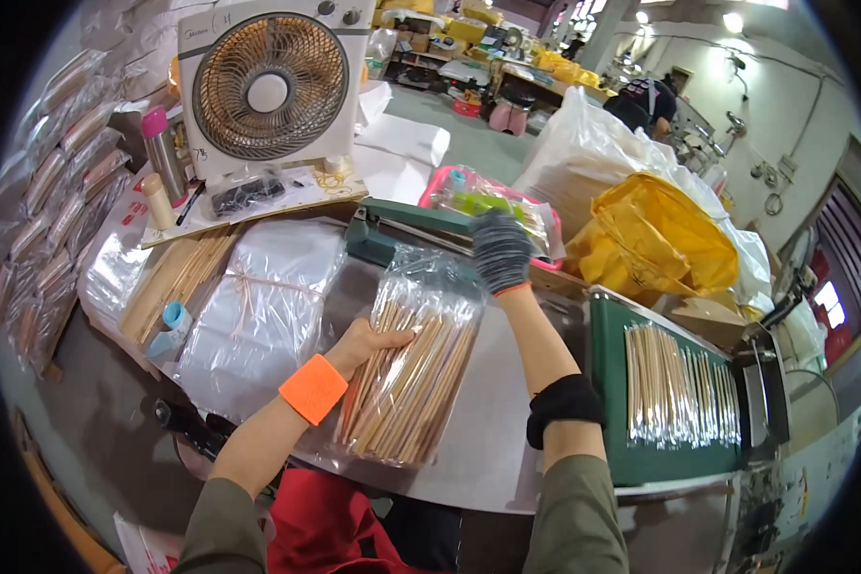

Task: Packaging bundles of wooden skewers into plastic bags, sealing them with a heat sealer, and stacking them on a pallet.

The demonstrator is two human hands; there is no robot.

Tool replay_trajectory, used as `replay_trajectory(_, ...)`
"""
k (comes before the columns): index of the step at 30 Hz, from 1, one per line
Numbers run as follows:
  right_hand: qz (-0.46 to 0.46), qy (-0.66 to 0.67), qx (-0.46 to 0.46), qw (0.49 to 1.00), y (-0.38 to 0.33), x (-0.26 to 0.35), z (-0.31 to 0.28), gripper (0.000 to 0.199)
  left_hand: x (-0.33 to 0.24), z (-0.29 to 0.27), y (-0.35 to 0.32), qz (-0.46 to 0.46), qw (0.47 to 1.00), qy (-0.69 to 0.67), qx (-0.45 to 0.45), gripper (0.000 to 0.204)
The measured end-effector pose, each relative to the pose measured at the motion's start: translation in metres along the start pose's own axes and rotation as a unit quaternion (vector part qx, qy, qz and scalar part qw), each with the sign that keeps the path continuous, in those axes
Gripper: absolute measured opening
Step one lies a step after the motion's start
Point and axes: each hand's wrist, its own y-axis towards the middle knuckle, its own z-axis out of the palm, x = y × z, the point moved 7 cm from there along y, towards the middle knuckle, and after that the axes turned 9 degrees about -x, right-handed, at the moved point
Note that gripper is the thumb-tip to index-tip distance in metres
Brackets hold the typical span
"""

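Note:
A clear plastic bag packed with thin wooden sticks (402,383) lies on the worktable in front of me. My left hand (363,346), bare above an orange wristband, grips the bag's left side, thumb on top. The bag's flat upper end (435,273) reaches up to a green bag sealer (416,218) with a long arm. My right hand (502,251), in a grey striped knit glove, is closed at the right end of that arm; its fingertips are partly hidden. A black band circles my right forearm.
A tied stack of clear bags (263,316) lies left, below a box fan (268,91). On a green surface (612,383) at right sit bundled sticks (679,387). Behind are a pink basket (435,182) and yellow sack (655,239). Another person (646,100) is farther back.

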Motion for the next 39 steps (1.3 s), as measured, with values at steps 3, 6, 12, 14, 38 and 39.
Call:
replay_trajectory(3,0.363,0.208,0.11,0.901,-0.041,-0.082,0.063,0.043,0.012,0.003,0.033,-0.074,0.996,-0.004,0.046,0.035)
replay_trajectory(6,0.35,0.298,0.155,0.874,0.015,-0.07,0.066,0.035,0.014,-0.023,0.084,-0.102,0.994,0.001,0.026,0.032)
replay_trajectory(12,0.303,0.342,0.011,0.889,-0.021,-0.049,0.073,0.021,0.023,-0.05,0.147,-0.152,0.988,-0.015,-0.004,0.038)
replay_trajectory(14,0.331,0.342,-0.024,0.879,-0.071,-0.058,0.101,0.02,0.015,-0.053,0.14,-0.013,0.984,0.167,-0.057,0.045)
replay_trajectory(38,0.674,0.607,0.207,0.366,-0.184,0.146,0.072,0.051,0.146,-0.144,-0.455,0.002,0.725,0.688,-0.021,0.041)
replay_trajectory(39,0.69,0.621,0.218,0.303,-0.175,0.196,0.026,0.047,0.152,-0.135,-0.466,0.03,0.718,0.693,-0.061,0.039)
